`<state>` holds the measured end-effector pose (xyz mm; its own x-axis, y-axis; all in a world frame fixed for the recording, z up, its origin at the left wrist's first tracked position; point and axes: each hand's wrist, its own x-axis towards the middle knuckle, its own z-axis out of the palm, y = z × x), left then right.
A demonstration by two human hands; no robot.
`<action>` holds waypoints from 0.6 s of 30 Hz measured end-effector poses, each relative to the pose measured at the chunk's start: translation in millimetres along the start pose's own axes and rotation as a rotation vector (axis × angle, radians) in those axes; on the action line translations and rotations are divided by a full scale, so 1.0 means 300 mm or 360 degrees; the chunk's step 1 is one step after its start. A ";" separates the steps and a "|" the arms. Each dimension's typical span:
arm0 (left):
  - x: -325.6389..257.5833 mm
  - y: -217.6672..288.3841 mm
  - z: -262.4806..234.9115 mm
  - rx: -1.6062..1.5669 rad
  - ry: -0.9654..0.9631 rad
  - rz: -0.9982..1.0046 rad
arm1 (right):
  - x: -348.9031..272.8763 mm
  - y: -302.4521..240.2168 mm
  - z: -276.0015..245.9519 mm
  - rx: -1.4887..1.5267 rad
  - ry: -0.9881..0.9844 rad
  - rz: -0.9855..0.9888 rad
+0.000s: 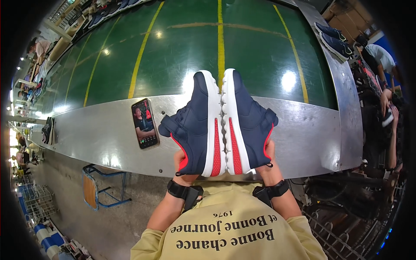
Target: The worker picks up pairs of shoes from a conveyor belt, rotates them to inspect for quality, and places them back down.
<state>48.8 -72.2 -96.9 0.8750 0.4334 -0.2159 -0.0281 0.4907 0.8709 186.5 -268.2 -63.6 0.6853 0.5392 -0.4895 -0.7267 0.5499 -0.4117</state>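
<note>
Two navy sneakers are held up side by side over the table's near edge, toes pointing away and white soles almost touching. My left hand (179,161) holds the left sneaker (196,108) by its heel end, most of its fingers hidden behind or inside the shoe. At the heel of the right sneaker (248,108), my right hand (270,152) grips in the same way, also largely hidden. Both shoes have red lining, a red textured panel along the sole and a strap over the top. Black bands circle both my wrists.
A phone (145,123) with a lit screen lies on the metal tabletop (104,130), left of the shoes. Beyond runs a green conveyor belt (182,56) with yellow lines. Dark shoes (333,41) sit at the far right. A stool (102,186) stands at left; a co-worker (381,60) is at right.
</note>
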 end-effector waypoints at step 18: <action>0.061 0.243 0.157 0.0551 0.0149 0.0380 | -0.084 -0.112 0.082 -0.1527 0.0314 -0.0733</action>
<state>85.5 -64.1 -16.5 0.8153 0.5788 -0.0154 -0.0468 0.0923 0.9946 194.8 -284.3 -18.6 0.9447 0.2488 -0.2137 -0.1941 -0.1013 -0.9757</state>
